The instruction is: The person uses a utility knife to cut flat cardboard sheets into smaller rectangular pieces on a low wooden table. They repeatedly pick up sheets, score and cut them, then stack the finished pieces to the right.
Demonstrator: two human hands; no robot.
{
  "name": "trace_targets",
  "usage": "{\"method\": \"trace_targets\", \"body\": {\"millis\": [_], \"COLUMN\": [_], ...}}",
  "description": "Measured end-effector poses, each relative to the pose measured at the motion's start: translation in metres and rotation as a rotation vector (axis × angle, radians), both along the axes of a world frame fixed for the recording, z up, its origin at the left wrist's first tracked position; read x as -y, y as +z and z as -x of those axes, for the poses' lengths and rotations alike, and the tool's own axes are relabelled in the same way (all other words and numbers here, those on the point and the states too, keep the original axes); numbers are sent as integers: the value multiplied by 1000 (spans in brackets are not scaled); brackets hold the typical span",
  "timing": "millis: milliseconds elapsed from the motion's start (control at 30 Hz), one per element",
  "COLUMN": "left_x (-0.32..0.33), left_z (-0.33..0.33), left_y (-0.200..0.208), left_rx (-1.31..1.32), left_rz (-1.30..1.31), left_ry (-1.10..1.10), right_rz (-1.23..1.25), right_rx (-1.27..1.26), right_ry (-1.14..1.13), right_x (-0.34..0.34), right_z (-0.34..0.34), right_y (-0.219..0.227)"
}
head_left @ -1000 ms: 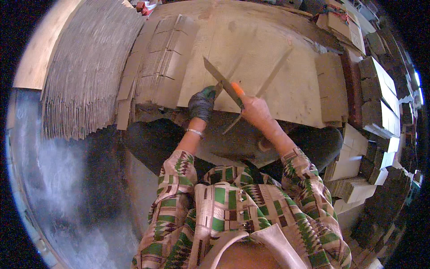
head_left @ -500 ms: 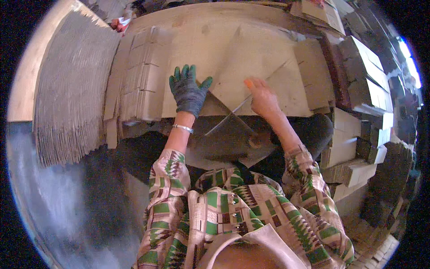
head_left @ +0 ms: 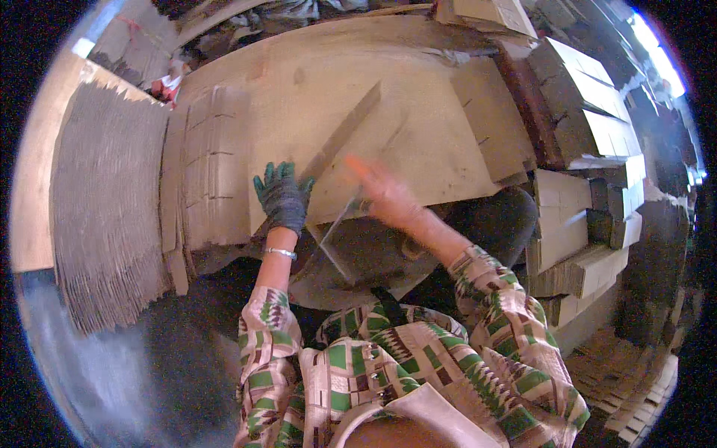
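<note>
My left hand (head_left: 284,198), in a grey glove with green fingertips, lies on the wooden board (head_left: 418,164) with its fingers spread. A long, narrow brown cardboard strip (head_left: 347,123) runs diagonally over the board from beside its fingertips. My bare right hand (head_left: 388,198) is blurred by motion and has something orange on a fingertip. Beneath and beside this hand, a thin pale strip (head_left: 340,224) slants past the board's near edge, close to another darker strip (head_left: 332,254). Whether the right fingers hold a strip is too smeared to make out.
A tall stack of grey-brown cardboard sheets (head_left: 108,201) stands at the left. Between it and my left hand lie slotted cardboard pieces (head_left: 209,164). Further slotted cardboard (head_left: 489,123) lies on the board's right side, and cardboard stacks (head_left: 590,104) line the far right.
Both hands have come nearer and moved left in the view, the right one more. The crossed strips have shifted; one now lies farther up on the board. The view has tilted.
</note>
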State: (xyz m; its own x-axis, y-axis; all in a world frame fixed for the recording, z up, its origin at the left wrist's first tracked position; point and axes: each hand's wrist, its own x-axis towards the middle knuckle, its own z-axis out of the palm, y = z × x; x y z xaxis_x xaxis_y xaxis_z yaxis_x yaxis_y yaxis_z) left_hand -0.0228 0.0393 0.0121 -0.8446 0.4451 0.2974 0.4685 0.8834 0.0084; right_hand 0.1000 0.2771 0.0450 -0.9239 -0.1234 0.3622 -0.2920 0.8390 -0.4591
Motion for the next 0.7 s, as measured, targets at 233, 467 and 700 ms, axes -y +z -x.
{"method": "trace_targets", "body": {"millis": [233, 467, 700], "left_x": [-67, -114, -128], "left_z": [-22, -23, -6], "left_y": [47, 14, -1], "left_rx": [142, 381, 521], "left_rz": [-252, -144, -78], "left_ry": [-195, -217, -229], "right_rz": [-592, -305, 137], "right_rx": [331, 308, -164], "right_ry": [-1038, -1181, -624], "right_x": [-240, -277, -165], "right_z": [-23, -30, 0], "right_y": [-2, 43, 40]}}
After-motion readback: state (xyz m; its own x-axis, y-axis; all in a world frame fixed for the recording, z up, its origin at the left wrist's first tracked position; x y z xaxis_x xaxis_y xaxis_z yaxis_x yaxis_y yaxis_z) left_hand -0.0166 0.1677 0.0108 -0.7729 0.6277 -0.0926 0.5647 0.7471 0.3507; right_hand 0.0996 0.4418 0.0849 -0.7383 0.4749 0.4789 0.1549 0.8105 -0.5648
